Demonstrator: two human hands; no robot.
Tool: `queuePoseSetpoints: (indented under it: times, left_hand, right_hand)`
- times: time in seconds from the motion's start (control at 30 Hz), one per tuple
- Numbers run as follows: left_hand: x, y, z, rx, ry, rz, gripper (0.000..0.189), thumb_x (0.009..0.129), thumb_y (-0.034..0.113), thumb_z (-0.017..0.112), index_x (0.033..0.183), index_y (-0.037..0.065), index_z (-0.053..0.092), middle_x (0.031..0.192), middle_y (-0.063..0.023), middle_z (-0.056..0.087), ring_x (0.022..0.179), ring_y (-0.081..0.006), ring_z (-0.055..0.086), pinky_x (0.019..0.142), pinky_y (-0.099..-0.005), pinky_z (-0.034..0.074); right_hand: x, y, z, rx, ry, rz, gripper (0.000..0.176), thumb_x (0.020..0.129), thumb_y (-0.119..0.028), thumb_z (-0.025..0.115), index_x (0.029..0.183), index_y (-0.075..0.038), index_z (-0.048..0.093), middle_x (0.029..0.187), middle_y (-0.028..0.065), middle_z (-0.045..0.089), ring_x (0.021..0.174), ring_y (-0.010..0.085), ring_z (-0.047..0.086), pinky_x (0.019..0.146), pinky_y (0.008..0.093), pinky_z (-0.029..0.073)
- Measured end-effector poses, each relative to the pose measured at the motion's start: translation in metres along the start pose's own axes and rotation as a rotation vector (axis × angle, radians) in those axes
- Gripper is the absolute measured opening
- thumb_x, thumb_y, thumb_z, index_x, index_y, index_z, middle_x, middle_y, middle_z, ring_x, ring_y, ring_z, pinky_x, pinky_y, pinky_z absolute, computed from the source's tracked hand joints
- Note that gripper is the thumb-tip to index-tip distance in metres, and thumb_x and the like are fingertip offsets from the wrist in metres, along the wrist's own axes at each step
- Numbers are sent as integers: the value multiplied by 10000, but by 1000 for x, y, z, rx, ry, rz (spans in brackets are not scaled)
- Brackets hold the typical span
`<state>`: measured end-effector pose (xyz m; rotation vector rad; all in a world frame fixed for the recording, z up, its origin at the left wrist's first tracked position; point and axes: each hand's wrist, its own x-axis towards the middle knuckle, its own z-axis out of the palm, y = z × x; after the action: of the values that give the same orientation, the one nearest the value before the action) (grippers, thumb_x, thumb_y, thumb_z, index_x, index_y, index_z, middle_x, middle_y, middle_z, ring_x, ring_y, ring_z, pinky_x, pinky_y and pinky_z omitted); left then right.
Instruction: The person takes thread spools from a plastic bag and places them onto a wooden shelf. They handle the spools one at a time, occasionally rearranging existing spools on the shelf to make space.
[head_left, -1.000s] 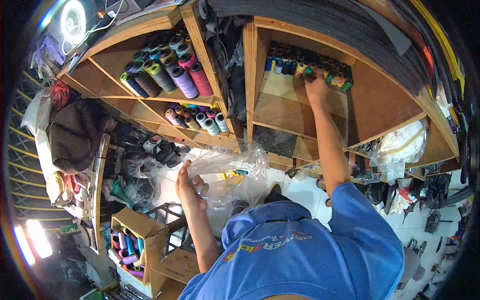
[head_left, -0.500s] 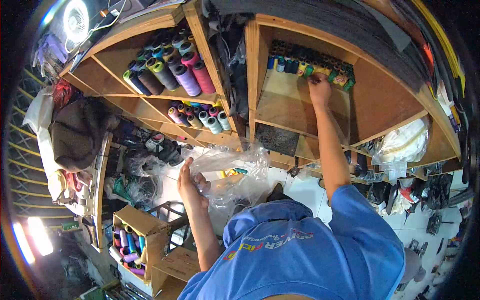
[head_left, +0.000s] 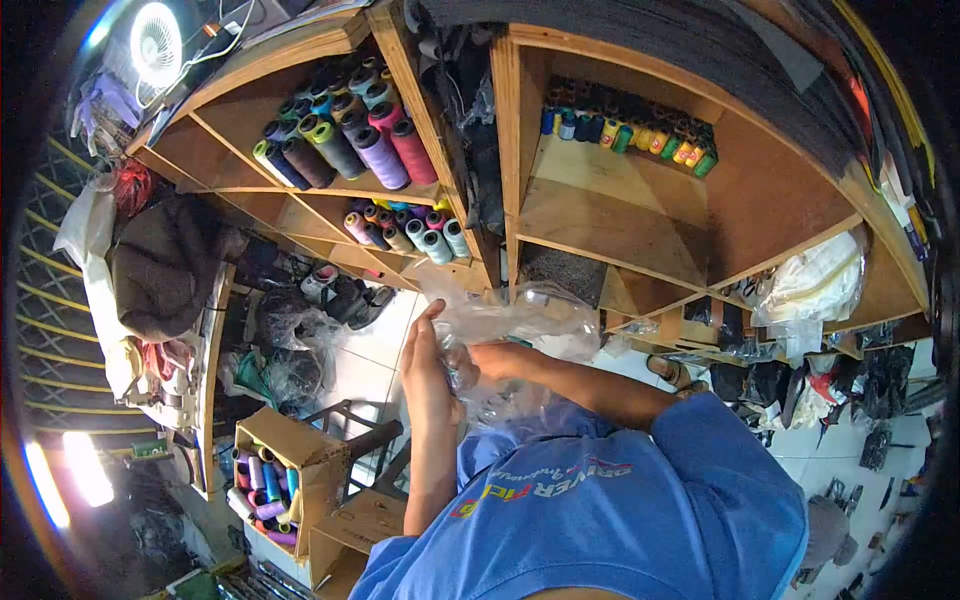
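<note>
A crumpled clear plastic bag (head_left: 550, 318) hangs in front of my body. My left hand (head_left: 430, 365) grips its near side, fingers curled at the plastic and thumb side raised. My right hand (head_left: 492, 360) is at the bag beside my left hand, its fingers hidden by the plastic and the left hand. A small green spot shows through the plastic by my right wrist. Ahead, small thread spools (head_left: 640, 138) in yellow, green and dark blue stand in tight rows on the right-hand wooden shelf (head_left: 610, 215).
Large thread cones (head_left: 378, 155) and smaller cones (head_left: 432, 243) fill the left shelf compartments. A cardboard box (head_left: 300, 440) of mixed spools sits at lower left, by a dark metal frame (head_left: 375, 435). Wrapped white goods (head_left: 815, 280) lie at right. A small fan (head_left: 157, 45) stands upper left.
My right hand has come back from the small spools on the right shelf to the plastic bag. My left hand, still on the bag, has shifted slightly right.
</note>
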<state>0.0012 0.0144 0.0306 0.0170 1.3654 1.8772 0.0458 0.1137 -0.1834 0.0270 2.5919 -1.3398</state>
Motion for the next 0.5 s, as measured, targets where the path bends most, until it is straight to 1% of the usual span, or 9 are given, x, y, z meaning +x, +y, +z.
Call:
queuePoseSetpoints:
  times: [0.03, 0.07, 0.13, 0.3, 0.33, 0.37, 0.43, 0.47, 0.5]
  left_hand:
    - [-2, 0, 3, 1, -8, 6, 362, 967, 347, 405, 1214, 99, 495, 540, 15, 402, 395, -68, 330, 381, -204, 272]
    - [-5, 0, 5, 2, -13, 14, 361, 967, 345, 404, 1213, 97, 495, 539, 17, 397, 393, -68, 328, 380, -204, 273]
    - [-9, 0, 7, 26, 10, 22, 356, 967, 338, 407, 1208, 91, 493, 549, 25, 370, 414, -66, 331, 379, -206, 278]
    - [-3, -13, 2, 17, -1, 19, 352, 967, 329, 405, 1204, 85, 493, 581, 23, 384, 446, -63, 348, 376, -206, 292]
    - [-4, -15, 2, 26, -9, 6, 353, 967, 328, 404, 1206, 85, 493, 581, 22, 386, 445, -63, 346, 375, -206, 294]
    - [-4, -15, 3, 21, -26, -5, 352, 966, 326, 407, 1207, 85, 496, 579, 20, 390, 445, -63, 349, 375, -207, 296]
    - [-2, -11, 4, 13, -61, -23, 350, 964, 320, 412, 1208, 85, 500, 577, 17, 399, 446, -63, 354, 375, -211, 301]
    - [0, -12, 2, 17, -50, -19, 348, 963, 318, 415, 1205, 84, 505, 571, 15, 403, 443, -64, 355, 376, -213, 305]
    - [4, -13, 0, 21, -42, -14, 346, 961, 315, 417, 1202, 84, 509, 566, 14, 408, 439, -65, 357, 377, -216, 309]
  right_hand:
    - [-11, -17, -10, 356, 82, 54, 418, 788, -77, 538, 1201, -11, 540, 1159, 139, 587, 1113, 251, 525, 967, 349, 381]
    - [-33, -54, -34, 712, 160, 105, 456, 769, -69, 541, 1222, -21, 523, 1189, 149, 564, 1142, 267, 498, 988, 361, 357]
    - [-44, -69, -43, 977, 268, 123, 505, 752, -64, 541, 1253, -34, 495, 1230, 164, 532, 1180, 286, 462, 1014, 377, 326]
    - [-23, 15, 10, 492, 445, -2, 550, 762, -78, 527, 1304, -43, 439, 1280, 186, 484, 1224, 300, 415, 1041, 400, 291]
    - [-24, 22, 18, 396, 476, -21, 559, 764, -81, 524, 1314, -44, 428, 1290, 190, 475, 1233, 303, 406, 1046, 405, 284]
    - [-24, 28, 24, 299, 524, 10, 553, 779, -101, 519, 1319, -43, 418, 1296, 195, 468, 1247, 306, 389, 1055, 406, 271]
    - [-23, 19, 19, 103, 619, 68, 543, 808, -142, 509, 1331, -41, 399, 1308, 205, 455, 1275, 311, 355, 1072, 408, 246]
    - [-31, 17, 17, 200, 484, 95, 527, 818, -158, 505, 1321, -40, 404, 1280, 213, 474, 1246, 332, 386, 1055, 414, 271]
    - [-51, -20, -11, 295, 350, 122, 511, 828, -175, 501, 1312, -38, 408, 1252, 222, 494, 1216, 353, 417, 1038, 419, 296]
